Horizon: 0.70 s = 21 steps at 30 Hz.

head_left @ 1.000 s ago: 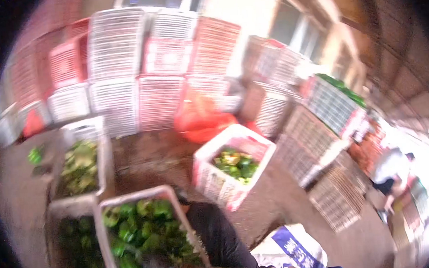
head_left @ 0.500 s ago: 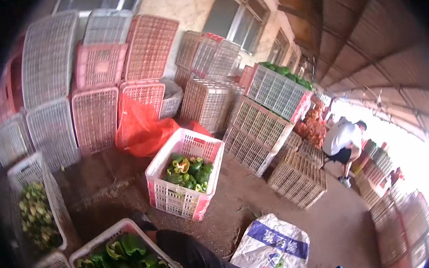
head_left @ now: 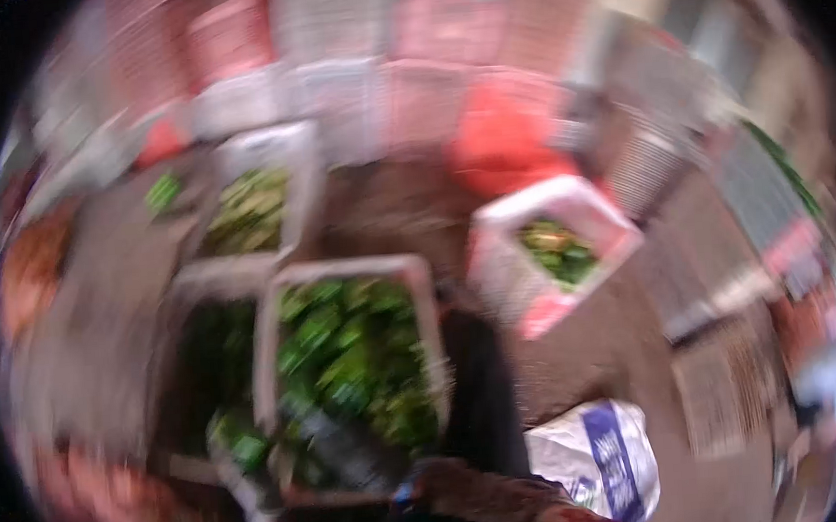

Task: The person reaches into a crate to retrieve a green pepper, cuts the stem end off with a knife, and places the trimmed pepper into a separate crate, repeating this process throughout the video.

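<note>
Motion blurs the view. At the lower left, my left hand (head_left: 247,479), pale grey as if gloved, holds a green pepper (head_left: 244,446) by the inner edge of a dark crate (head_left: 188,466). My right hand (head_left: 339,449), dark grey as if gloved, reaches over the near part of a crate (head_left: 425,309) full of green peppers (head_left: 346,339). Its fingers are smeared, and whether it holds anything cannot be made out.
Behind stands a crate (head_left: 306,186) of pale green vegetables. To the right are a pink-white crate (head_left: 495,256) with cut peppers, a white and blue sack (head_left: 635,459) and stacked crates (head_left: 716,221). A red net bag (head_left: 506,134) lies behind.
The view has swung left and down, so the pepper crates now sit nearer the middle. Both hands have come into view, the left with a green pepper.
</note>
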Available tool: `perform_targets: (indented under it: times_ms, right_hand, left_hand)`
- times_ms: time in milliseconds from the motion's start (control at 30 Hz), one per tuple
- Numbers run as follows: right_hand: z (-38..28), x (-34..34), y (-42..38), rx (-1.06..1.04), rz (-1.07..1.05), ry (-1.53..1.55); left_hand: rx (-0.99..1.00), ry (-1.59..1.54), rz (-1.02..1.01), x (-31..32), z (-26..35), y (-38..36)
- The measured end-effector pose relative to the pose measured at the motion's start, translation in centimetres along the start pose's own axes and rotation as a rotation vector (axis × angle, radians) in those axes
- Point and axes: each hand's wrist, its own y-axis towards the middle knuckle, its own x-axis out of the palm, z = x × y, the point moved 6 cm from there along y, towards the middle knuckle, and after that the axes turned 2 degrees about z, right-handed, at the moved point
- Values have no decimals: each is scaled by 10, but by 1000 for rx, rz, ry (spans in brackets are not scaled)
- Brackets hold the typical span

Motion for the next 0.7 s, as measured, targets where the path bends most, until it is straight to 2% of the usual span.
perform_targets:
  times_ms: [67, 100, 133, 167, 200, 300, 333, 400, 500, 600, 667, 700]
  right_hand:
    - [-17, -17, -30, 12, -35, -112]
    - [-20, -29, -39, 18, -47, -132]
    - [-16, -34, -46, 235, -131, 53]
    - [-33, -48, -44, 47, -28, 80]
    - [-46, -64, -43, -132, 98, 93]
    - [-52, -71, -48, -175, 86, -122]
    - [-54, -66, -46, -165, 65, -70]
    - [-56, -68, -43, -145, 32, 28]
    - [-40, -52, -58, -100, -88, -321]
    - [-48, -57, -57, -156, 66, -233]
    - [-45, -48, -65, -112, -27, -367]
    - [-42, -44, -70, -94, -76, -435]
  left_hand:
    - [-21, -33, 55, 11, -8, -37]
    - [66, 52, 7, 10, -29, -38]
    - [150, 177, 53, 22, -11, -57]
    - [321, 111, 30, 28, -10, -63]
    - [307, -3, -86, 34, -13, -72]
    - [345, 7, -131, 46, -6, -94]
    - [386, 68, -98, 39, -18, -91]
    - [368, 103, -147, 46, -7, -94]
    - [400, 174, -195, 42, -20, -95]
    - [286, 98, -87, 44, -27, -99]
    - [295, 101, 37, 38, -30, -93]
    - [259, 22, 28, 35, -31, -89]
